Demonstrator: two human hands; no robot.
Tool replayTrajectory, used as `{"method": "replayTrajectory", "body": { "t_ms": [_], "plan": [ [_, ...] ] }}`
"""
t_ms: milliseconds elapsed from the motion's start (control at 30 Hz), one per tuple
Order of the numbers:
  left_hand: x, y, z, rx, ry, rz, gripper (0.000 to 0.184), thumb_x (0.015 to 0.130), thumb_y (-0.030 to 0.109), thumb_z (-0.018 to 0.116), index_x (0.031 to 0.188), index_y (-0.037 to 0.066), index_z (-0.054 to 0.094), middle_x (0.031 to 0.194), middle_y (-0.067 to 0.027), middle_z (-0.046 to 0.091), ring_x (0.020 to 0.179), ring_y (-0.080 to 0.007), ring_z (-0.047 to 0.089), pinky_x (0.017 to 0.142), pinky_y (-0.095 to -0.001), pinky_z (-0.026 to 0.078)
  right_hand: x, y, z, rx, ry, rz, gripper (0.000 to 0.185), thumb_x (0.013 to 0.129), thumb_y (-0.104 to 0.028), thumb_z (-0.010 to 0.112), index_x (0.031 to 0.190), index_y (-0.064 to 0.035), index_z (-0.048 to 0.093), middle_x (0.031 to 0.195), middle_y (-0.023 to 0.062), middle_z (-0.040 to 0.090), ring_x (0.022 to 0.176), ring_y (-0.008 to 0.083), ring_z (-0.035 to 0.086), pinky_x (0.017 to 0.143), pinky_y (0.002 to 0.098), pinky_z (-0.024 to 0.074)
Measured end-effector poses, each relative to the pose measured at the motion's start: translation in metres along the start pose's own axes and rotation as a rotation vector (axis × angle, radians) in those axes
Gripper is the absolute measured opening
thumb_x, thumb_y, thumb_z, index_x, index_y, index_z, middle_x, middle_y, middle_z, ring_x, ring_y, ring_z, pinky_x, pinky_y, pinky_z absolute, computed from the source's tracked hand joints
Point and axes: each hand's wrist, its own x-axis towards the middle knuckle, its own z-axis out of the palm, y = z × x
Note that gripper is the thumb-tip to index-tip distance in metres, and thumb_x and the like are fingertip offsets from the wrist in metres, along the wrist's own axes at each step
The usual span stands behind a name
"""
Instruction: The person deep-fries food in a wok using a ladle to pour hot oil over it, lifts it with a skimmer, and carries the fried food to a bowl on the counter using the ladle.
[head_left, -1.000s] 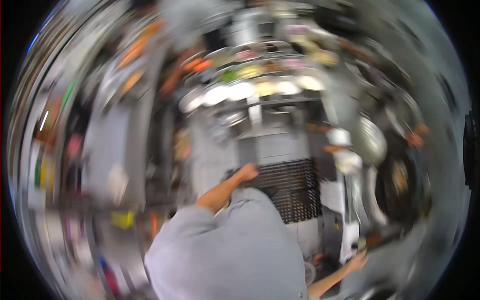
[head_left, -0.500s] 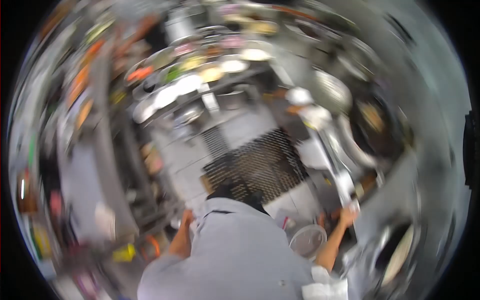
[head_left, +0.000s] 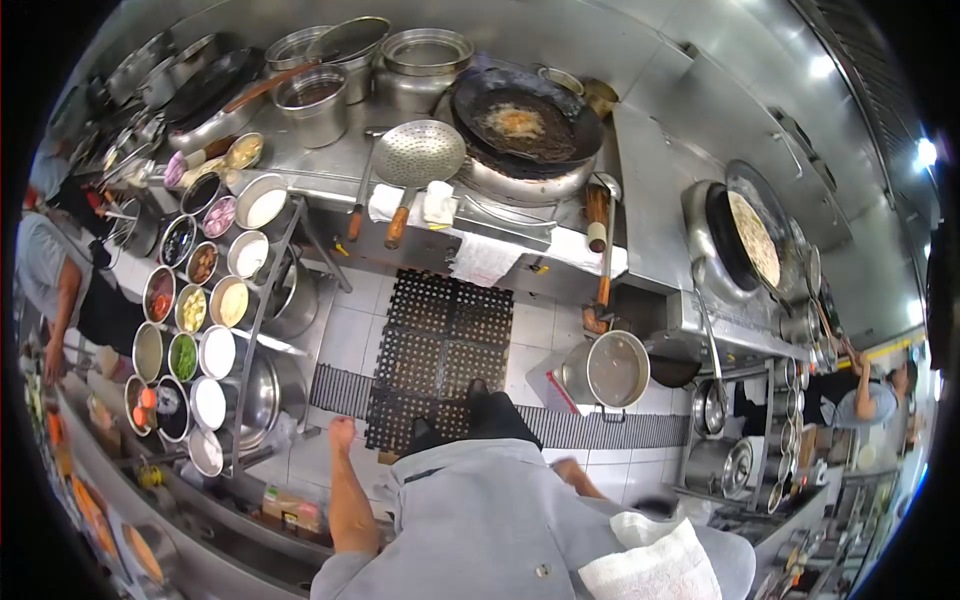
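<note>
My left hand hangs at my side over the floor tiles, fingers curled into a fist with nothing visible in it. My right hand is low and close to my body, slightly blurred, and its fingers do not show clearly. A tall steel pot of cloudy liquid stands ahead of my right hand, apart from it. On the stove counter ahead, a wok holds dark oil with a golden piece of food frying in it. A perforated strainer with a wooden handle lies beside the wok.
A rack of steel containers with chopped ingredients stands left. A black rubber mat covers the floor ahead. A second wok with food sits on the right. One co-worker is at far right, another at far left.
The view has turned from a blurred scene to face the stove counter. My right arm has come from outstretched by a counter edge to close at my side. My left arm now reaches farther forward.
</note>
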Motion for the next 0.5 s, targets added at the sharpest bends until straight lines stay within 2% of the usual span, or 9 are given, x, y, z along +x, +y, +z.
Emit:
{"method": "replayTrajectory", "body": {
  "t_ms": [33, 100, 200, 300, 367, 400, 433, 467, 500],
  "plan": [
    [0.007, 0.007, -0.002, 0.065, -0.011, 0.026, 0.019, 0.071, 0.013, 0.047, 0.079, -0.001, 0.058, 0.061, -0.008, 0.056, 0.05, -0.0159, 0.055, 0.039, -0.0286, 0.04, -0.002, -0.019, 0.023, -0.001, -0.338, -0.184, 0.031, 0.072, -0.036, 0.054, 0.068, -0.0066, 0.062, 0.069, 0.0141, 0.062, 0.061, 0.0254, 0.058, 0.053, 0.0415, 0.0436],
    [0.011, 0.015, -0.002, 0.148, -0.033, 0.06, 0.021, 0.071, 0.012, 0.045, 0.081, -0.001, 0.058, 0.063, -0.0083, 0.057, 0.05, -0.0149, 0.055, 0.038, -0.0265, 0.04, -0.038, -0.023, 0.065, 0.346, -0.217, 0.199, 0.029, 0.072, -0.034, 0.054, 0.069, -0.0062, 0.062, 0.069, 0.0136, 0.062, 0.061, 0.0242, 0.057, 0.053, 0.0402, 0.0436],
    [0.014, 0.021, 0.021, -0.045, -0.114, 0.165, 0.02, 0.069, 0.008, 0.044, 0.08, 0.0, 0.058, 0.061, -0.0059, 0.057, 0.047, -0.0142, 0.055, 0.039, -0.0248, 0.042, -0.052, -0.032, 0.086, 0.606, -0.028, 0.333, 0.027, 0.072, -0.031, 0.053, 0.07, -0.0057, 0.063, 0.07, 0.0129, 0.062, 0.06, 0.0225, 0.057, 0.052, 0.0383, 0.0436],
    [-0.008, 0.015, 0.05, -0.051, -0.294, 0.117, 0.011, 0.072, 0.009, 0.054, 0.078, 0.0, 0.059, 0.062, -0.0094, 0.059, 0.051, -0.0173, 0.057, 0.047, -0.03, 0.048, -0.038, -0.029, 0.089, 0.784, 0.206, 0.378, 0.025, 0.072, -0.028, 0.053, 0.071, -0.0051, 0.063, 0.07, 0.0123, 0.062, 0.059, 0.0208, 0.057, 0.051, 0.0364, 0.0435],
    [-0.019, 0.009, 0.071, 0.253, -0.482, 0.2, 0.014, 0.073, 0.015, 0.06, 0.075, 0.002, 0.063, 0.065, -0.01, 0.062, 0.052, -0.0172, 0.058, 0.049, -0.0319, 0.047, -0.016, -0.032, 0.079, 0.932, 0.322, 0.569, 0.022, 0.072, -0.024, 0.05, 0.071, -0.0062, 0.064, 0.062, 0.0105, 0.059, 0.055, 0.0137, 0.055, 0.049, 0.0326, 0.044],
    [-0.028, 0.012, 0.072, 0.268, -0.594, 0.158, 0.015, 0.072, 0.017, 0.061, 0.073, 0.002, 0.064, 0.066, -0.0109, 0.063, 0.053, -0.0177, 0.059, 0.05, -0.0323, 0.047, -0.011, -0.023, 0.069, 0.465, 0.379, 0.079, 0.019, 0.071, -0.019, 0.048, 0.071, -0.0082, 0.064, 0.058, 0.0083, 0.057, 0.054, 0.0103, 0.054, 0.048, 0.0292, 0.0448],
    [-0.037, 0.011, 0.079, 0.288, -0.706, 0.115, 0.017, 0.072, 0.019, 0.062, 0.072, 0.002, 0.064, 0.066, -0.0117, 0.063, 0.054, -0.0182, 0.059, 0.05, -0.0326, 0.047, -0.004, -0.023, 0.062, 0.908, 0.406, 0.252, 0.015, 0.069, -0.014, 0.048, 0.07, -0.0081, 0.062, 0.06, 0.0059, 0.058, 0.054, 0.0113, 0.055, 0.046, 0.0274, 0.0452],
    [-0.033, 0.002, 0.088, 0.328, -0.659, 0.196, 0.013, 0.073, 0.011, 0.054, 0.077, 0.002, 0.063, 0.065, -0.009, 0.061, 0.054, -0.0159, 0.058, 0.047, -0.0299, 0.046, 0.004, -0.021, 0.046, 1.03, 0.197, 0.479, 0.014, 0.072, -0.012, 0.047, 0.072, -0.0056, 0.06, 0.072, 0.0073, 0.062, 0.061, 0.0146, 0.058, 0.053, 0.0298, 0.0488],
    [-0.04, 0.004, 0.088, 0.364, -0.614, 0.273, 0.016, 0.073, 0.004, 0.047, 0.082, 0.002, 0.061, 0.063, -0.0064, 0.058, 0.054, -0.0135, 0.056, 0.043, -0.0272, 0.044, 0.007, -0.021, 0.045, 1.284, 0.35, 0.586, 0.016, 0.074, -0.015, 0.047, 0.073, -0.0067, 0.061, 0.069, 0.0048, 0.06, 0.06, 0.0146, 0.057, 0.05, 0.0308, 0.0478]
  ]
}}
